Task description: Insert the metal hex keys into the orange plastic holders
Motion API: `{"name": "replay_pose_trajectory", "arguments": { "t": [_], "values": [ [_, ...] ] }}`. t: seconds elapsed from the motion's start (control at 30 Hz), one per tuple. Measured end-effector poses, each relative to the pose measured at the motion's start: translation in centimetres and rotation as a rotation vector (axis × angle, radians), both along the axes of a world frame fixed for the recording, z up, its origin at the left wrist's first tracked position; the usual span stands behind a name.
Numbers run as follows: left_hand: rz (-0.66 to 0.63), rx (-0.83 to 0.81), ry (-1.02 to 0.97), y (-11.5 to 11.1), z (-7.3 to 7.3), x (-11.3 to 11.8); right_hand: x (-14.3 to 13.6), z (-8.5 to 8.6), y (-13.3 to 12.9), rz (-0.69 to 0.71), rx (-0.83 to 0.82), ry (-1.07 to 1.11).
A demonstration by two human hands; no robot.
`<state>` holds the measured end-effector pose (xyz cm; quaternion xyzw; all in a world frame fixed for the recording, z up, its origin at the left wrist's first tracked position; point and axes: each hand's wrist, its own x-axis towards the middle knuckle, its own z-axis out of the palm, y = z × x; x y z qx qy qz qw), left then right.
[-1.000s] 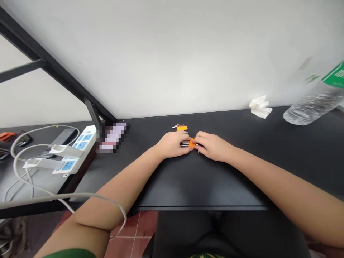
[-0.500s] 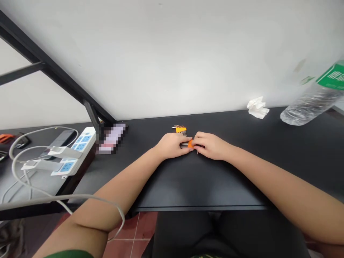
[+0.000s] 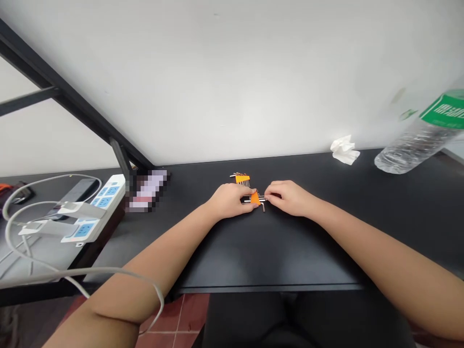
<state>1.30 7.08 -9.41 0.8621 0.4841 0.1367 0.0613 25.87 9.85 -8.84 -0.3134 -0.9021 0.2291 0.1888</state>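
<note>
My left hand [image 3: 232,200] is closed on an orange hex key holder [image 3: 255,198] with several metal hex keys through it, low over the black table. One bent key end points down at the holder's right side. To the right, the fingertips of my right hand [image 3: 286,197] are pinched around the end of a hex key [image 3: 262,197] that sticks out of the holder. Just behind my left hand, a second orange holder [image 3: 242,179] with several hex keys lies on the table.
The black table [image 3: 275,256] meets a white wall. A crumpled tissue [image 3: 345,150] and a large plastic bottle [image 3: 416,145] are at the back right. On the left are a pixelated object [image 3: 148,191], a power strip [image 3: 97,208], a metal frame and a loose white cable [image 3: 108,271] passing over my left forearm.
My right hand has drawn back slightly to the right from the held orange holder, and more of the holder and its keys shows. The whole view has shifted slightly.
</note>
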Motion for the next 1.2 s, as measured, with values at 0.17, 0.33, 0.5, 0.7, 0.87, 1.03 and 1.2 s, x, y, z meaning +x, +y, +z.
{"name": "replay_pose_trajectory", "arguments": {
  "t": [0.17, 0.33, 0.5, 0.7, 0.87, 1.03, 1.2],
  "values": [
    [0.004, 0.0, 0.012, -0.1, 0.2, 0.0, -0.3, 0.2, -0.2, -0.032, -0.015, -0.06],
    [0.004, -0.006, 0.039, -0.1, 0.5, 0.1, 0.2, 0.3, 0.1, -0.022, -0.038, -0.103],
    [0.018, -0.018, 0.056, -0.2, 0.7, 0.2, 0.6, 0.2, 0.8, -0.09, -0.12, -0.097],
    [0.024, -0.024, 0.054, -0.2, 0.5, 0.0, 0.7, 0.6, 0.8, -0.167, -0.223, -0.077],
    [0.02, -0.024, 0.055, -0.2, 0.6, 0.0, 0.9, 0.9, 1.0, -0.212, -0.274, -0.092],
    [0.023, -0.025, 0.068, -0.2, 0.7, 0.1, 1.2, 0.8, 1.2, -0.189, -0.296, -0.093],
    [0.033, -0.024, 0.07, -0.2, 0.6, 0.0, 1.2, 0.3, 1.3, -0.224, -0.189, -0.067]
  ]
}}
